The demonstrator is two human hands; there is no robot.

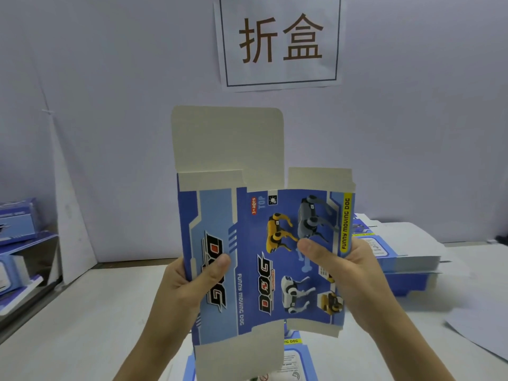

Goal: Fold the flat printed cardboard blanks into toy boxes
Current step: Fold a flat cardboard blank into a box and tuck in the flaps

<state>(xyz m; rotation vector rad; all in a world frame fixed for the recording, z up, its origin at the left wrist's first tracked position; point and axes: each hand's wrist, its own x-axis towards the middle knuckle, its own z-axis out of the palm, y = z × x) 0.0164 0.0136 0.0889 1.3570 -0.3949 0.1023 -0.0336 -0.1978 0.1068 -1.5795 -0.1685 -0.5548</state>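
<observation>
I hold a blue printed cardboard blank (255, 251) upright in front of me, above the table. It shows robot dogs and the word DOG, and its grey flaps stick out at top and bottom. My left hand (189, 284) grips its left edge with the thumb on the print. My right hand (346, 273) grips its right edge, thumb on the front panel. The blank bows slightly along its creases. Another flat blank (297, 361) lies on the table beneath it, mostly hidden.
A thick stack of flat blanks (406, 257) sits on the table at the right. Folded blue boxes (16, 221) stand on a shelf at the left. A white partition with a paper sign (280, 41) rises behind the table. Loose white sheet (483, 325) at far right.
</observation>
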